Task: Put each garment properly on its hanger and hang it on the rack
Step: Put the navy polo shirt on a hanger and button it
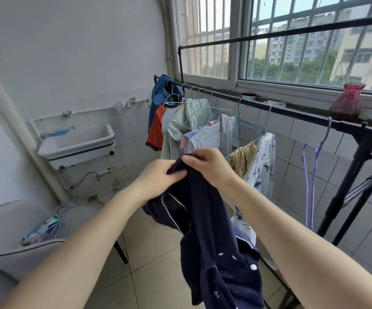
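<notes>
Both hands, left hand (158, 176) and right hand (207, 162), pinching navy shirt (205, 230) top together, shirt dangling straight down; purple hanger (314, 175) hanging far right, nearer right hand.

Dark navy button-up shirt w/ thin white piping & white buttons (211, 241): bunched at top, rest hangs limp, no hanger in it. Black metal rack rail (292, 110) carries thin wire hangers w/ blue jacket (158, 94), orange tee (156, 130), pale green shirt (180, 123), white shirt (211, 134), yellow striped top (240, 159), white printed shirt (261, 166). Empty purple wire hanger (314, 161) near rail's right end.
</notes>
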Motion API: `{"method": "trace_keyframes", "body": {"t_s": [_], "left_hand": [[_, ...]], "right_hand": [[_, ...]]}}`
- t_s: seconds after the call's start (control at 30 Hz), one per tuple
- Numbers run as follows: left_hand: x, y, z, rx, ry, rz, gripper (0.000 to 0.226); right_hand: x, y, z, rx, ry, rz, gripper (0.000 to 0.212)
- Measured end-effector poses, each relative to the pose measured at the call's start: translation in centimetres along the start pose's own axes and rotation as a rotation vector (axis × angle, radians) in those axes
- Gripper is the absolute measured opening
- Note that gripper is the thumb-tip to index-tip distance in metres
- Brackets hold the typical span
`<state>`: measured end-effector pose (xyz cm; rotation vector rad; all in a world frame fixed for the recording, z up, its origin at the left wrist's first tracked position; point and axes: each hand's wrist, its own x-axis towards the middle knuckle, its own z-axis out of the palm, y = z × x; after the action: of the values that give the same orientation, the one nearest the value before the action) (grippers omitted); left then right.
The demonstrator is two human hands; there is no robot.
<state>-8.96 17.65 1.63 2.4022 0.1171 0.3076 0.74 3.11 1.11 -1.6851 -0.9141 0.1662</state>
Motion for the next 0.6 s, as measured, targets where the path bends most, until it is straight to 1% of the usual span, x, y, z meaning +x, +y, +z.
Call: {"method": "trace_keyframes", "body": {"t_s": [0.03,0.07,0.1,0.13,0.17,0.23,0.27,0.3,0.33,0.37,0.4,0.43,0.5,0.53,0.57,0.6], "left_hand": [[0.4,-0.1,0.0,-0.048,0.129,-0.016,0.014],[0.8,-0.2,-0.1,-0.119,0.217,-0.035,0.014],[1.0,0.0,-0.2,-0.208,0.266,-0.045,0.013],[1.3,0.1,-0.3,-0.275,0.295,-0.041,0.013],[1.6,0.4,-0.4,-0.313,0.317,-0.044,0.016],[2.1,1.1,-0.4,-0.386,0.361,-0.078,0.027],[2.3,1.6,-0.3,-0.443,0.386,-0.096,0.029],[2.5,2.3,-0.3,-0.502,0.408,-0.116,0.030],[2.7,2.9,-0.2,-0.564,0.421,-0.135,0.030],[2.9,3.3,-0.1,-0.608,0.430,-0.156,0.030],[3.1,3.6,0.0,-0.644,0.439,-0.174,0.029],[3.2,3.6,0.0,-0.676,0.448,-0.191,0.029],[3.3,3.5,-0.3,-0.734,0.467,-0.220,0.029],[3.4,3.4,-0.6,-0.757,0.482,-0.232,0.029],[3.5,3.2,-0.9,-0.777,0.500,-0.244,0.029],[3.6,3.0,-1.3,-0.793,0.515,-0.251,0.028]], "right_hand": [[-0.2,-0.3,-0.4,0.123,-0.016,0.035,0.028],[-0.4,-0.4,-0.9,0.222,-0.044,0.069,0.021],[-0.7,-0.4,-1.6,0.274,-0.084,0.104,0.017],[-1.1,-0.1,-2.3,0.265,-0.137,0.141,0.023],[-1.5,0.4,-2.9,0.205,-0.202,0.184,0.035],[-2.7,1.7,-3.7,-0.064,-0.372,0.256,0.051],[-3.5,2.4,-3.6,-0.210,-0.469,0.286,0.053],[-4.1,3.2,-3.2,-0.319,-0.536,0.306,0.049],[-4.6,4.0,-2.7,-0.380,-0.551,0.306,0.040],[-4.9,4.6,-2.1,-0.397,-0.505,0.285,0.028],[-5.1,5.0,-1.6,-0.393,-0.427,0.266,0.018],[-4.9,5.5,-1.3,-0.376,-0.344,0.253,0.014],[-4.1,6.0,-1.3,-0.374,-0.189,0.230,0.025],[-3.8,6.1,-1.5,-0.412,-0.161,0.224,0.033],[-3.4,6.3,-1.6,-0.475,-0.193,0.220,0.046],[-3.2,6.4,-1.6,-0.547,-0.281,0.228,0.059]]}}
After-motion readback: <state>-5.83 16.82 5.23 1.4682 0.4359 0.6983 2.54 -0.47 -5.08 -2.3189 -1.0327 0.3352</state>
